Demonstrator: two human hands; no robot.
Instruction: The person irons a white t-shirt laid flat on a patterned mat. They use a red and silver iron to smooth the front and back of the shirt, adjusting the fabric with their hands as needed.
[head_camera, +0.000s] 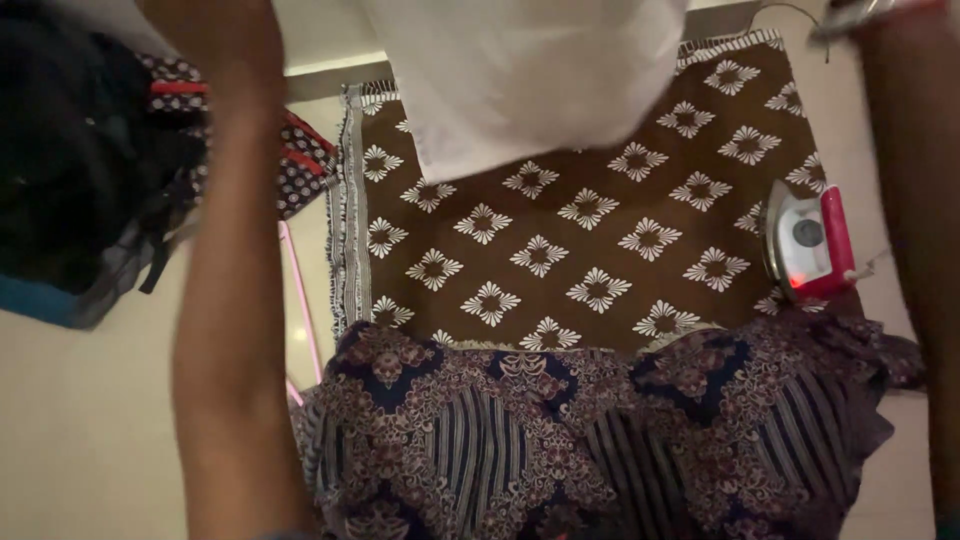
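Observation:
A white cloth (520, 70) hangs in the air at the top middle, above a brown blanket (600, 250) with white flower prints that lies spread on the floor. My left forearm (225, 300) rises along the left side and leaves the frame at the top. My right forearm (905, 200) does the same at the right edge, with a metallic band (860, 15) at the wrist. Both hands are beyond the top edge, so their hold on the cloth is hidden. A pink and white iron (808, 240) stands on the blanket's right edge, a red light glowing at its base.
Navy and maroon patterned fabric (600, 440) fills the bottom middle, nearest me. A black bag (70, 150) and dotted dark fabric with red trim (300, 160) lie at the left. A thin pink rod (302, 290) runs beside the blanket. The floor (80, 430) is pale.

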